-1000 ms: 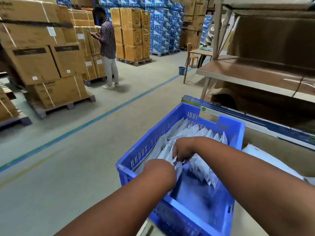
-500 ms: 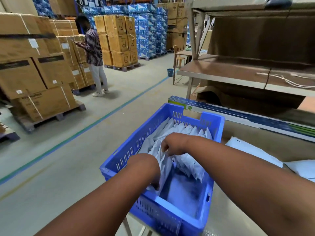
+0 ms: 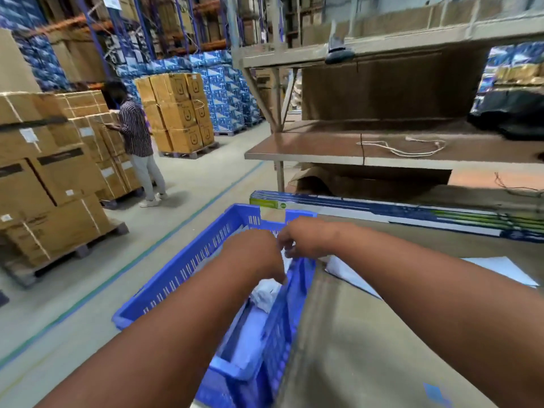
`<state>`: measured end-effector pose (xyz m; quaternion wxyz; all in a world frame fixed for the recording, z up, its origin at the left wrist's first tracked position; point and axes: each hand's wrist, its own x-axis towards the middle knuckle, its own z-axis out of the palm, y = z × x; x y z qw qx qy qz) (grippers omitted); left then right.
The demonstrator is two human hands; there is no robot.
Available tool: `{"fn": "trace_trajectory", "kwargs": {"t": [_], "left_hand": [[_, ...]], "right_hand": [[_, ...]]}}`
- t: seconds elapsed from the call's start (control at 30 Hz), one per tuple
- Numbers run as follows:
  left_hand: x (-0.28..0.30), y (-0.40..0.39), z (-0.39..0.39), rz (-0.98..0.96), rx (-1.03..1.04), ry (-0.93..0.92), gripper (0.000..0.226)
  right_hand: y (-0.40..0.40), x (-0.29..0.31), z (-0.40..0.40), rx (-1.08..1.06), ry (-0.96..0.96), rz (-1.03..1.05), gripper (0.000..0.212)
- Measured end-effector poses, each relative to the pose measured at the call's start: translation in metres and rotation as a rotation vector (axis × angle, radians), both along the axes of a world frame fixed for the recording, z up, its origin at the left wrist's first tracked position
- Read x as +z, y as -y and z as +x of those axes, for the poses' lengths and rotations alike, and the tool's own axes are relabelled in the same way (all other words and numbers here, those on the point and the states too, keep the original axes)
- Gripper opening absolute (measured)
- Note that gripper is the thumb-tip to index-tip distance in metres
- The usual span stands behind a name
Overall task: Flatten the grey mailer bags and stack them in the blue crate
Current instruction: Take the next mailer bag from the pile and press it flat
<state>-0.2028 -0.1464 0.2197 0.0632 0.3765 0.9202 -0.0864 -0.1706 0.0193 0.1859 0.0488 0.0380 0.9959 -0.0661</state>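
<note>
Reaching over the blue crate (image 3: 188, 269), both of the person's hands meet above its far right corner. The right hand (image 3: 306, 238) has its fingers curled inward and seems to pinch a pale scrap of grey mailer bag (image 3: 287, 254) just beneath its knuckles, though motion blur makes the hold hard to read. The left hand (image 3: 253, 257) is turned knuckles-up, fingers bent downward toward the bags; whether it grips one or only presses on them I cannot tell, since the fingertips are hidden behind the hand itself.

Directly under the left hand, inside the crate, lies a crumpled pale mailer bag (image 3: 265, 293), and below it more bags (image 3: 247, 340) lie flatter against the crate floor, nearer the person. The crate's right wall stands between the hands and the table (image 3: 353, 348), a brown surface on which further flat mailers (image 3: 500, 269) rest, well to the right of the right forearm.

Beyond the crate, a long blue and green printed carton (image 3: 412, 212) lies along the table's far edge. Behind that stands a metal shelf rack (image 3: 368, 151) with a loop of white cord (image 3: 412, 147) on its board. To the left, across the floor, another person in a striped shirt (image 3: 135, 128) stands beside pallets of brown cardboard boxes (image 3: 53, 178).
</note>
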Motion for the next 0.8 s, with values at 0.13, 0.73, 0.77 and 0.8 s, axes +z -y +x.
{"fn": "trace_trajectory", "kwargs": {"t": [0.13,0.73,0.77,0.8], "left_hand": [[-0.007,-0.051,0.048,0.006,-0.106,-0.064,0.046],[-0.176,-0.186,0.12,-0.02,-0.464,-0.073,0.039],[-0.181,-0.191,0.111,-0.028,-0.462,-0.084,0.039],[-0.185,-0.197,0.102,-0.027,-0.467,-0.104,0.04]], "right_hand": [[-0.043,0.008,0.066,-0.033,-0.01,0.014,0.013],[-0.167,-0.136,0.233,-0.404,0.114,0.009,0.043],[-0.169,-0.147,0.227,-0.413,0.094,0.051,0.041],[-0.17,-0.157,0.22,-0.43,0.071,0.084,0.038]]}}
